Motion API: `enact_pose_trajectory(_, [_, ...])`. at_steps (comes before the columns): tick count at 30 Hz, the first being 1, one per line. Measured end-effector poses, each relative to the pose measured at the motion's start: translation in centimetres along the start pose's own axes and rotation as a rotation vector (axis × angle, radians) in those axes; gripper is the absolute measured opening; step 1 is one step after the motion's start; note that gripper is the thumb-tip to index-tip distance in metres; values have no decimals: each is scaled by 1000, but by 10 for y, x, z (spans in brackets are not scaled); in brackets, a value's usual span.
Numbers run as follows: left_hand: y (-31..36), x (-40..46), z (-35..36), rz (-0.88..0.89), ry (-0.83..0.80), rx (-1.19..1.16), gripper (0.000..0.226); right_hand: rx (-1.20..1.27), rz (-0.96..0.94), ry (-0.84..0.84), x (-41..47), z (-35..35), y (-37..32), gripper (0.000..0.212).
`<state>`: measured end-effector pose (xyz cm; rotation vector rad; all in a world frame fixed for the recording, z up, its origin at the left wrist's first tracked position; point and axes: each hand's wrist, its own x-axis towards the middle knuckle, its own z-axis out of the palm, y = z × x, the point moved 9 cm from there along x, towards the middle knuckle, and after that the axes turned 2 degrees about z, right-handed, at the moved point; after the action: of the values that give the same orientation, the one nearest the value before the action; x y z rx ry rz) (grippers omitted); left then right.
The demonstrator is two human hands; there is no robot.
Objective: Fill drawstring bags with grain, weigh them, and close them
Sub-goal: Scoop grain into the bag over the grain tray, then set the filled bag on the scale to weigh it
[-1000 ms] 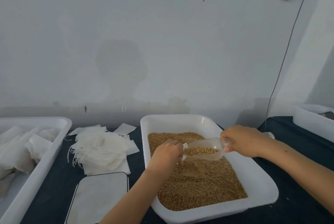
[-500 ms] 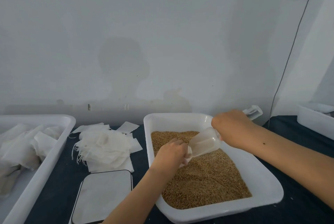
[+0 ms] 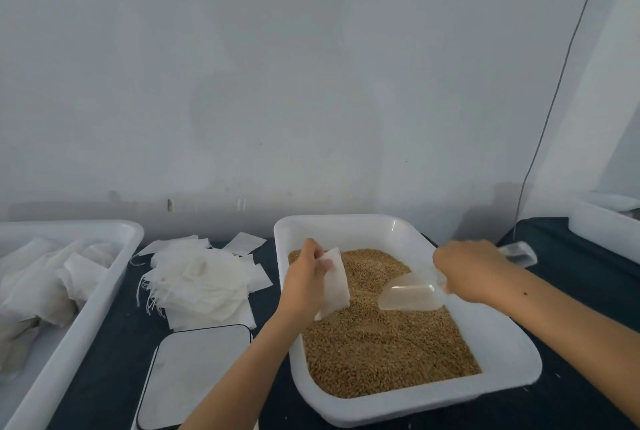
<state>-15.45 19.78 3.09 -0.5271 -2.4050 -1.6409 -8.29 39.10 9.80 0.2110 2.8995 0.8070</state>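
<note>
Left hand [image 3: 308,277] up over the near-left part of the grain tub [image 3: 512,360], fingers + thumb pinched on the top edge of a small white drawstring bag [image 3: 334,282]. Bag hanging down from the pinch, tilted, lower corner just above or maybe touching the grain [image 3: 381,343]; can't tell which. Can't tell how full the bag is either.

Right hand [image 3: 474,272] over the right side of the tub, fingers curled round the handle of a clear plastic scoop [image 3: 412,296]. Scoop bowel-end pointing left twd the bag, mouth low over the grain, apart from the bag w/ a gap of bare grain between. Looks empty inside, but plastic is see-through so not sure. Handle end poking out past the wrist on the right.

Grain tan, filling the tub floor, heaped a bit higher at the back. Tub white, rectangular, sitting on a dark-covered bench [image 3: 104,360].

Left of the tub: loose stack of flat empty bags [image 3: 201,287] w/ strings trailing off the left side, a few single ones scattered behind. In front of the stack, a flat scale [image 3: 197,370] w/ white platform + dark rim, nothing on it. Far left, another white tub [image 3: 86,308] w/ filled-looking white bags piled inside. Far right edge, corner of a third white tub [image 3: 602,232]. Thin cable [image 3: 554,100] running down the wall from a plug up top.
</note>
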Motion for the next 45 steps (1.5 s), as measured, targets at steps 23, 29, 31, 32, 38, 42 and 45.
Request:
enact_pose_trajectory(23, [-14,-7,-25,-299,77,-761,21,489,-101,-28,12,71,-64,19])
enact_pose_trajectory(29, [24,-13,-74,-173,48,-716,20,661,-92,216,4,35,-61,18])
enact_pose_trajectory(31, [38,-18,-91,-85,38,-603,19,1133,-172,247,-4,7,-74,21])
enact_pose_trajectory(32, [44,-22,-99,-29,28,-533,19,1430,-252,175,-10,-6,-88,28])
enact_pose_trajectory(38, [52,-48,-142,196,57,-304,17,1911,-473,107,-36,-68,-171,22])
enact_pose_trajectory(42, [2,-69,-169,49,189,-263,32,1902,-312,251,-34,-71,-205,7])
enact_pose_trajectory(45, [-47,-89,-172,-145,186,-208,35,1823,-258,312,-31,-69,-229,15])
